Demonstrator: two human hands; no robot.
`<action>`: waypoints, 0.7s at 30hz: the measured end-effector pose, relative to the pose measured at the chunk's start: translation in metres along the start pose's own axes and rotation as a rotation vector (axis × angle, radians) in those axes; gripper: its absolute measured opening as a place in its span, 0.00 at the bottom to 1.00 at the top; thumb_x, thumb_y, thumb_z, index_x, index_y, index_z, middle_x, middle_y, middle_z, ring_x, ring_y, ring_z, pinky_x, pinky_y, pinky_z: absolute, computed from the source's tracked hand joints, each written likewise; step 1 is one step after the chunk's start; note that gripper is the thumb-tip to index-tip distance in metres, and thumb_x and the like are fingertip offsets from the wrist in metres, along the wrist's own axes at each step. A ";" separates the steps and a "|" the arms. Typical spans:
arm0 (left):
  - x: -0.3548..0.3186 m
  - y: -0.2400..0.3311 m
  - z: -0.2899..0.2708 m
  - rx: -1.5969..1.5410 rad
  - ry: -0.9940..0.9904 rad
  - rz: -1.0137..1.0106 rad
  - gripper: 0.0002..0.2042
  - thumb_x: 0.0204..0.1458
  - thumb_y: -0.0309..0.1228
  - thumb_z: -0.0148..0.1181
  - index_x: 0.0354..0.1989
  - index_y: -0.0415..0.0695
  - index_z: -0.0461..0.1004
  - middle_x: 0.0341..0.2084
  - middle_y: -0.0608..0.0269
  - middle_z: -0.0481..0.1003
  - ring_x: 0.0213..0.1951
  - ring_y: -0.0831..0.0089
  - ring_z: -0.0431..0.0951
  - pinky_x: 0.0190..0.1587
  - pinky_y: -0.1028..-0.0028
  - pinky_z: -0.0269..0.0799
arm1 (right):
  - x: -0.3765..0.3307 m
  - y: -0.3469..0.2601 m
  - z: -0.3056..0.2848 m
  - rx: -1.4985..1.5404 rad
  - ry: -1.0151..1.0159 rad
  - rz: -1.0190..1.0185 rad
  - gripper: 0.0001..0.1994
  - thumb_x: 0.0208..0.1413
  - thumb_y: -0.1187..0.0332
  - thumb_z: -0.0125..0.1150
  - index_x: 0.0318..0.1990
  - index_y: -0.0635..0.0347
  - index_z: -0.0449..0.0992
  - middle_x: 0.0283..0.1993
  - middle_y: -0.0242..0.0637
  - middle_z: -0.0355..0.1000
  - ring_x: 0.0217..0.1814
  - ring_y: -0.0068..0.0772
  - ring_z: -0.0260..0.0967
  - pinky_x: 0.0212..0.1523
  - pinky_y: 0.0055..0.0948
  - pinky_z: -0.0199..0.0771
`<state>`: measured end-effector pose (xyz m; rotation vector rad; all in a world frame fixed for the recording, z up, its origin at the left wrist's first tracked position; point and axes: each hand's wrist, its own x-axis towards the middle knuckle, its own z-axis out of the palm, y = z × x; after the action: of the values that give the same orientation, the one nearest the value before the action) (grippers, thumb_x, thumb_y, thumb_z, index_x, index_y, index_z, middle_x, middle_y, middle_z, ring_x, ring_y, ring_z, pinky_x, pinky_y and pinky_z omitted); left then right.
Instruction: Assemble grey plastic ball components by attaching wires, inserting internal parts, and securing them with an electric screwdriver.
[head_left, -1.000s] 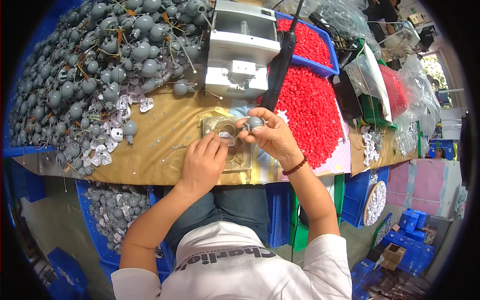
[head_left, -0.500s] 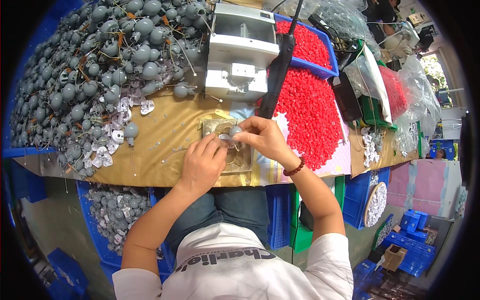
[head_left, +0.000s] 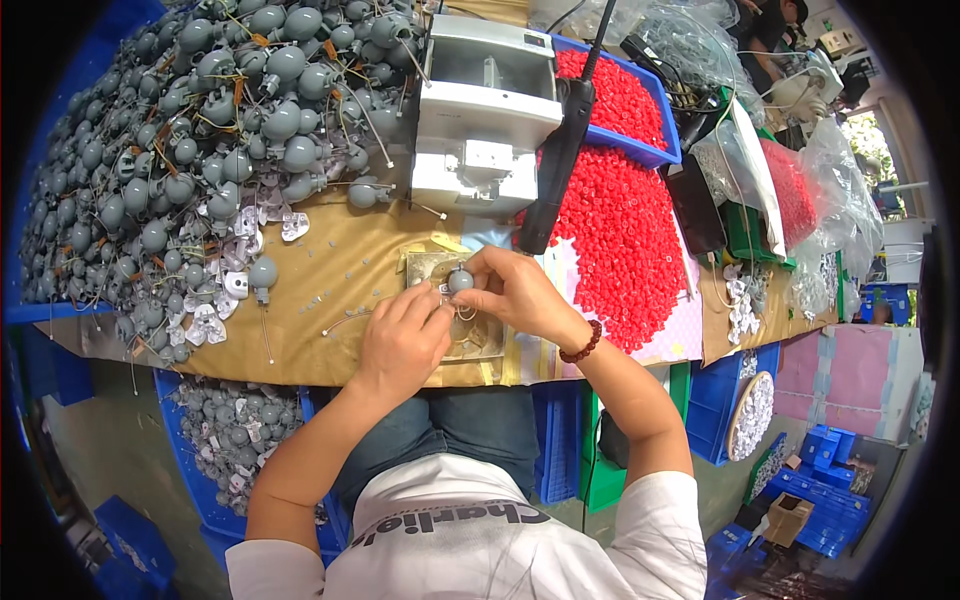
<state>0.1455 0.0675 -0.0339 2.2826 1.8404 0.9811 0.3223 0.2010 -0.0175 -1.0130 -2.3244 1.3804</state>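
Observation:
Over a flat, square fixture plate point(head_left: 475, 346) on the table, my two hands meet around a small grey ball-shaped part point(head_left: 461, 281). My right hand point(head_left: 512, 290), with a beaded bracelet at the wrist, pinches this ball between thumb and fingers. The fingertips of my left hand point(head_left: 405, 330) are closed together just left of the ball, by a small pale piece and a thin wire; what exactly they grip is hidden. A similar grey ball with a wire tail point(head_left: 263, 273) lies on the table to the left.
A large heap of grey balls with wires point(head_left: 150, 190) fills the left. A white device point(head_left: 487, 110) and a black handheld tool point(head_left: 562, 150) stand ahead. Small red pieces point(head_left: 620, 240) lie piled right of it, below a blue bin point(head_left: 668, 150). Blue crates stand below the table edge.
The grey ball has turned in my right fingers and now sits more upright, slightly lower and to the left. My left hand stays close beside it.

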 end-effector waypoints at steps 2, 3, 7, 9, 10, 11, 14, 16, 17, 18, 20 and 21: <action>-0.001 0.001 -0.001 -0.017 -0.029 -0.024 0.13 0.47 0.25 0.68 0.42 0.43 0.80 0.43 0.59 0.79 0.50 0.58 0.80 0.49 0.60 0.74 | 0.002 -0.001 0.004 -0.053 0.037 -0.016 0.24 0.51 0.64 0.77 0.52 0.62 0.74 0.29 0.41 0.75 0.30 0.47 0.75 0.32 0.39 0.73; 0.000 0.000 -0.002 -0.028 -0.047 -0.039 0.14 0.47 0.25 0.68 0.44 0.43 0.80 0.43 0.59 0.78 0.50 0.58 0.79 0.49 0.60 0.74 | 0.003 -0.002 0.003 -0.044 0.023 -0.015 0.29 0.51 0.64 0.77 0.57 0.61 0.69 0.29 0.41 0.75 0.32 0.49 0.75 0.32 0.40 0.73; 0.018 0.005 -0.012 -0.068 -0.092 -0.118 0.20 0.48 0.29 0.68 0.51 0.44 0.77 0.42 0.61 0.76 0.49 0.60 0.77 0.47 0.60 0.72 | 0.000 -0.007 0.004 -0.081 0.037 0.019 0.30 0.52 0.61 0.75 0.59 0.61 0.69 0.29 0.41 0.75 0.32 0.49 0.76 0.33 0.41 0.74; 0.024 0.006 -0.015 -0.058 -0.107 -0.123 0.22 0.48 0.31 0.68 0.54 0.44 0.76 0.42 0.61 0.76 0.49 0.60 0.76 0.47 0.61 0.72 | -0.002 -0.002 0.007 -0.081 0.038 0.050 0.29 0.53 0.62 0.75 0.59 0.60 0.70 0.30 0.40 0.75 0.32 0.47 0.76 0.33 0.41 0.74; 0.023 0.006 -0.012 -0.046 -0.128 -0.114 0.21 0.48 0.31 0.68 0.54 0.44 0.76 0.43 0.60 0.76 0.50 0.60 0.76 0.48 0.61 0.73 | -0.003 -0.001 0.008 -0.072 0.043 0.041 0.28 0.53 0.62 0.75 0.59 0.60 0.70 0.30 0.40 0.75 0.32 0.47 0.76 0.33 0.40 0.74; 0.023 0.005 -0.011 -0.030 -0.136 -0.103 0.21 0.48 0.31 0.68 0.54 0.45 0.76 0.43 0.60 0.77 0.50 0.59 0.76 0.49 0.61 0.73 | -0.004 0.000 0.009 -0.061 0.064 0.017 0.28 0.53 0.62 0.74 0.59 0.60 0.71 0.30 0.40 0.75 0.32 0.46 0.76 0.33 0.40 0.74; 0.024 0.002 -0.009 0.005 -0.126 -0.073 0.21 0.48 0.31 0.68 0.52 0.45 0.77 0.42 0.60 0.76 0.49 0.59 0.76 0.49 0.61 0.73 | -0.004 -0.006 -0.006 -0.033 0.130 -0.084 0.25 0.54 0.67 0.73 0.58 0.61 0.73 0.40 0.42 0.75 0.42 0.45 0.75 0.38 0.39 0.74; 0.024 0.004 -0.011 0.014 -0.107 -0.077 0.19 0.48 0.31 0.67 0.50 0.46 0.77 0.40 0.61 0.76 0.47 0.60 0.76 0.48 0.61 0.73 | -0.004 -0.005 -0.020 -0.103 0.415 -0.270 0.26 0.55 0.70 0.70 0.61 0.64 0.69 0.46 0.46 0.74 0.51 0.49 0.72 0.49 0.42 0.71; 0.025 0.002 -0.012 0.025 -0.121 -0.099 0.18 0.47 0.31 0.67 0.49 0.46 0.77 0.40 0.61 0.76 0.47 0.60 0.76 0.48 0.61 0.73 | 0.011 0.004 -0.029 -0.212 0.612 -0.312 0.28 0.57 0.71 0.67 0.63 0.66 0.66 0.50 0.48 0.73 0.55 0.52 0.70 0.55 0.43 0.68; 0.025 0.002 -0.007 0.008 -0.114 -0.093 0.17 0.47 0.31 0.67 0.47 0.45 0.77 0.39 0.60 0.76 0.46 0.60 0.77 0.48 0.61 0.73 | 0.020 0.018 -0.038 -0.295 0.788 -0.298 0.30 0.58 0.73 0.65 0.66 0.68 0.63 0.54 0.51 0.72 0.59 0.55 0.68 0.62 0.45 0.64; 0.024 0.002 -0.001 -0.015 -0.094 -0.088 0.15 0.47 0.30 0.67 0.45 0.45 0.77 0.38 0.60 0.76 0.45 0.60 0.77 0.47 0.61 0.73 | 0.037 0.036 -0.048 -0.254 0.899 -0.229 0.32 0.60 0.74 0.62 0.71 0.71 0.57 0.57 0.54 0.71 0.62 0.56 0.68 0.66 0.45 0.64; 0.023 0.002 0.000 -0.033 -0.086 -0.090 0.15 0.47 0.30 0.67 0.45 0.45 0.77 0.38 0.60 0.76 0.44 0.59 0.77 0.46 0.61 0.74 | 0.044 0.040 -0.050 -0.148 0.868 -0.178 0.33 0.62 0.74 0.60 0.72 0.72 0.54 0.58 0.55 0.71 0.61 0.55 0.70 0.65 0.43 0.67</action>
<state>0.1494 0.0872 -0.0230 2.1669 1.8596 0.8802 0.3348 0.2765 -0.0309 -1.1125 -1.7930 0.5235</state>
